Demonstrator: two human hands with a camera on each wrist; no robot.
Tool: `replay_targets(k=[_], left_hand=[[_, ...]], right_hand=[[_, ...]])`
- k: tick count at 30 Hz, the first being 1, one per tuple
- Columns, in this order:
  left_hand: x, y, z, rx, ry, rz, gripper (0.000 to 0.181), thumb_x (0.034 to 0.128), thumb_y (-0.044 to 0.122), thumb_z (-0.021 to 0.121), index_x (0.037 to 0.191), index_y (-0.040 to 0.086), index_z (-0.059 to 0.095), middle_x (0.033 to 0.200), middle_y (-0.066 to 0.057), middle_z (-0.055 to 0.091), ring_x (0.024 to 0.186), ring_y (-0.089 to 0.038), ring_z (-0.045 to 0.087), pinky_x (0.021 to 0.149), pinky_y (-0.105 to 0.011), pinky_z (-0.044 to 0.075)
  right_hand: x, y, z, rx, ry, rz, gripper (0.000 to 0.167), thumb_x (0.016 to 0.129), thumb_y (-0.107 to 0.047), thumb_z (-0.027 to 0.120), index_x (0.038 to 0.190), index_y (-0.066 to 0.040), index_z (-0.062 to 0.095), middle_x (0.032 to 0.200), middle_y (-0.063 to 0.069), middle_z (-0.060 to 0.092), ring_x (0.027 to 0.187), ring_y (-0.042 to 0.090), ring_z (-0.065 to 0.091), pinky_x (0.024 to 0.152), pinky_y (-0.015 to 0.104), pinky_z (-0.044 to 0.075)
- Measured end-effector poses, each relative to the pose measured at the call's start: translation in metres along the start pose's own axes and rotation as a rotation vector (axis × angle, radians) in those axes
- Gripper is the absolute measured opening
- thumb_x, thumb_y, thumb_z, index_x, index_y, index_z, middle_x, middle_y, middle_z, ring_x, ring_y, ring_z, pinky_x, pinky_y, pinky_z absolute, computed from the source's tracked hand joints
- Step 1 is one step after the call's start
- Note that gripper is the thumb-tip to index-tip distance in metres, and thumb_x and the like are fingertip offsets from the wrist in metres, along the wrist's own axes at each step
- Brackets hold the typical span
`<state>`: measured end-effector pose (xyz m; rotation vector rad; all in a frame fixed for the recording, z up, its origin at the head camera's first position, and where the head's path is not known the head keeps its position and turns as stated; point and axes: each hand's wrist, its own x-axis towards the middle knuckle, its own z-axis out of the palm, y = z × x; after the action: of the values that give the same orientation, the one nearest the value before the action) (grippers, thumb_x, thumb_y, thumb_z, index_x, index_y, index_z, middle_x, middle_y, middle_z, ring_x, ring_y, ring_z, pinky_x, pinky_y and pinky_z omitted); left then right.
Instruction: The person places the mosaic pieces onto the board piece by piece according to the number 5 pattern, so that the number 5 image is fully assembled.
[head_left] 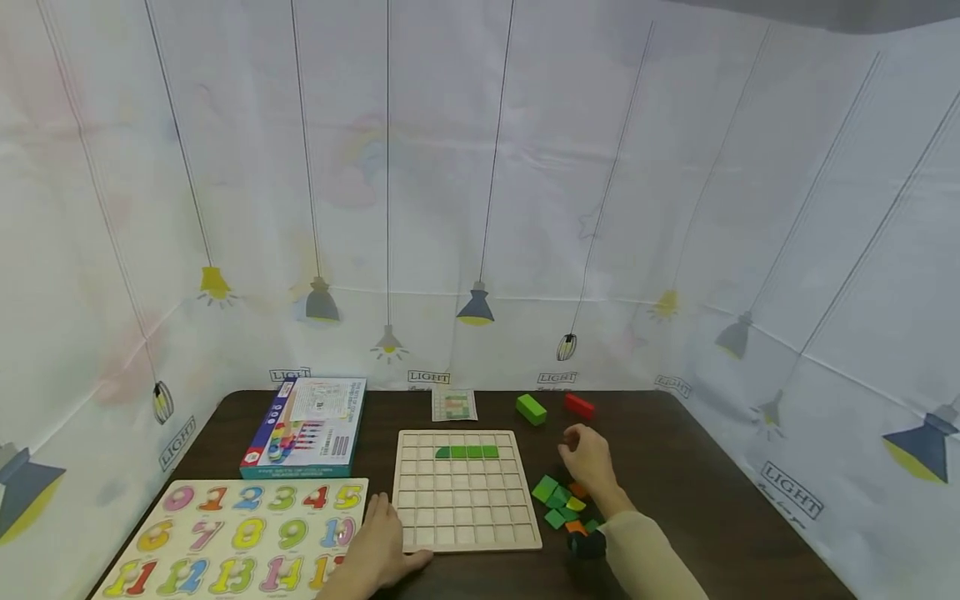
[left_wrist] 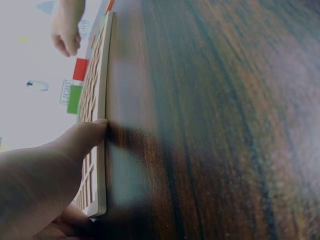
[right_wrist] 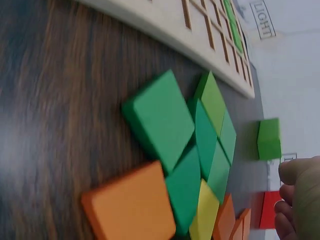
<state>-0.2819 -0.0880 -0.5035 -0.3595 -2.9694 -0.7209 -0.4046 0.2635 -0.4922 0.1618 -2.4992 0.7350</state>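
My left hand [head_left: 380,542] rests at the near left corner of a wooden grid board [head_left: 467,510]. Its thumb [left_wrist: 87,136] touches the board's front edge, and the fingers lie along the left side. A row of green pieces [head_left: 468,452] sits in an upper row of the grid. Above the table, right of the board, my right hand [head_left: 588,458] hovers with loosely bent fingers; nothing shows in it. Below it lie loose pieces: a green square [right_wrist: 161,117], an orange one [right_wrist: 132,205], a yellow one [right_wrist: 205,212] and several others.
Beyond the right hand stand a light green block [head_left: 531,409] and a red block [head_left: 579,406]. A small pattern card [head_left: 453,405] lies behind the board. To the left are a boxed set [head_left: 307,427] and a number puzzle [head_left: 247,533]. A printed curtain [head_left: 465,208] encloses the table.
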Motion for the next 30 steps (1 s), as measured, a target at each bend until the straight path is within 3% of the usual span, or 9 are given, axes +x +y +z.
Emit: replay_targets(k=[6, 12, 19, 27, 30], left_hand=[[0.0, -0.004, -0.004, 0.013, -0.006, 0.041, 0.1, 0.0727, 0.052, 0.075, 0.121, -0.029, 0.04, 0.131, -0.043, 0.035, 0.128, -0.053, 0.029, 0.103, -0.053, 0.033], [0.001, -0.005, -0.004, 0.026, 0.005, 0.065, 0.1, 0.0722, 0.051, 0.076, 0.12, -0.03, 0.04, 0.129, -0.043, 0.036, 0.127, -0.053, 0.031, 0.103, -0.052, 0.034], [-0.002, -0.005, -0.002, 0.01, 0.006, 0.036, 0.1, 0.0711, 0.05, 0.078, 0.12, -0.029, 0.04, 0.13, -0.044, 0.036, 0.127, -0.052, 0.032, 0.102, -0.053, 0.035], [-0.003, -0.005, -0.003, -0.006, 0.016, 0.054, 0.101, 0.0722, 0.049, 0.077, 0.122, -0.03, 0.038, 0.131, -0.044, 0.034, 0.127, -0.053, 0.03, 0.102, -0.053, 0.035], [-0.002, -0.005, -0.003, -0.012, 0.009, 0.057, 0.101, 0.0724, 0.049, 0.077, 0.122, -0.03, 0.038, 0.132, -0.045, 0.033, 0.128, -0.054, 0.029, 0.102, -0.053, 0.034]], right_hand=[[0.001, 0.009, -0.003, -0.036, 0.023, 0.034, 0.025, 0.074, -0.005, 0.074, 0.094, 0.005, 0.063, 0.085, 0.014, 0.062, 0.078, 0.03, 0.06, 0.069, 0.045, 0.051], [-0.001, 0.014, -0.009, -0.07, -0.071, 0.145, 0.032, 0.077, -0.012, 0.074, 0.098, 0.006, 0.06, 0.089, 0.018, 0.059, 0.083, 0.033, 0.057, 0.072, 0.047, 0.049], [-0.008, 0.008, -0.01, -0.121, -0.163, 0.257, 0.038, 0.077, -0.015, 0.075, 0.096, 0.008, 0.051, 0.091, 0.023, 0.051, 0.087, 0.038, 0.053, 0.075, 0.049, 0.046], [-0.005, 0.006, -0.007, -0.186, -0.157, 0.238, 0.035, 0.078, -0.006, 0.069, 0.096, 0.014, 0.046, 0.088, 0.029, 0.052, 0.091, 0.047, 0.052, 0.079, 0.055, 0.044], [-0.004, 0.005, -0.007, -0.168, -0.16, 0.265, 0.028, 0.077, -0.001, 0.064, 0.096, 0.012, 0.047, 0.089, 0.029, 0.053, 0.089, 0.048, 0.052, 0.075, 0.056, 0.045]])
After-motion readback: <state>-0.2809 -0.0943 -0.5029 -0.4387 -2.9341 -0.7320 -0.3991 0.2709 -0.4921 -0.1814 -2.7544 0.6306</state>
